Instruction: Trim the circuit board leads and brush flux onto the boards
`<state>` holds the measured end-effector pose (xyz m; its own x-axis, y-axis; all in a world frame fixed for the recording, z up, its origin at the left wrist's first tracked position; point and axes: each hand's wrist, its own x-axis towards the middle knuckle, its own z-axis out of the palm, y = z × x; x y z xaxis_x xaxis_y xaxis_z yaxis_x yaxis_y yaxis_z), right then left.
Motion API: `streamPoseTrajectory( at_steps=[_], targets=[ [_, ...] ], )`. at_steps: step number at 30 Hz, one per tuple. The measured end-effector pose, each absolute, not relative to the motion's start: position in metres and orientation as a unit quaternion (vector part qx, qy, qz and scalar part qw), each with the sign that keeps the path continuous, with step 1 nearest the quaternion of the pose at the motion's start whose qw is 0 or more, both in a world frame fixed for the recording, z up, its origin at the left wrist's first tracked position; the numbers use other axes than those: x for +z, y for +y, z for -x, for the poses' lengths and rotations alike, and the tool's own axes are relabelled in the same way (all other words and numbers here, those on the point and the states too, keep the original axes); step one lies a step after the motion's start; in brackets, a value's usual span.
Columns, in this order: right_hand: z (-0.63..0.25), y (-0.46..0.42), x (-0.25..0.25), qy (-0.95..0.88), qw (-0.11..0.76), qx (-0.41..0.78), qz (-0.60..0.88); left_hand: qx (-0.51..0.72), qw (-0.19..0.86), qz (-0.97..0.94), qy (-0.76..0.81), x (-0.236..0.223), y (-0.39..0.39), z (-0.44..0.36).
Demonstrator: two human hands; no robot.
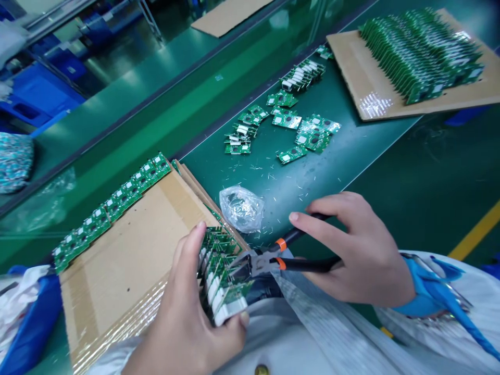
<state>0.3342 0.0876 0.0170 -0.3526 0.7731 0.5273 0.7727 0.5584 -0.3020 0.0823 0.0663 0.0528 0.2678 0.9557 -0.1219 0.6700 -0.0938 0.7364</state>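
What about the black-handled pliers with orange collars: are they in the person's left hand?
No, the right hand grips the black-handled pliers with orange collars.

Green circuit boards (221,265) with white connectors (222,297); black pliers handles (312,264) with orange collars (280,263); brown cardboard (117,260)

The bare left hand (187,291) sits low near the middle of the view, closed in a firm grip, with its thumb (191,250) raised and one fingertip (244,319) showing at the hand's lower right. The bare right hand (351,255) lies to its right, turned inward and also closed, with the index finger (312,221) stretched forward along the top. The right wrist (398,286) runs back toward the lower right, meeting a bright blue band (417,297).
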Motion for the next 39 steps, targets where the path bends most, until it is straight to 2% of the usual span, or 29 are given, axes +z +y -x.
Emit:
streamPoseTrajectory(
  at_steps=[6,22,27,32,39],
  targets=[
    [-0.329,0.088,0.017,-0.812,0.343,-0.032,0.47,0.2,0.356,-0.706,0.579,0.048,0.065,-0.082],
    [-0.322,0.081,0.01,-0.806,0.353,-0.02,0.475,0.204,0.338,-0.652,0.647,0.041,0.062,-0.095],
    [-0.319,0.081,0.012,-0.802,0.332,0.034,0.495,0.208,0.405,-0.579,0.676,0.043,0.067,-0.101],
    [-0.317,0.081,0.011,-0.804,0.297,0.062,0.512,0.162,0.477,-0.516,0.693,0.049,0.077,-0.104],
    [-0.326,0.083,0.01,-0.786,0.298,0.087,0.535,0.176,0.501,-0.507,0.679,0.051,0.072,-0.097]
  ],
)
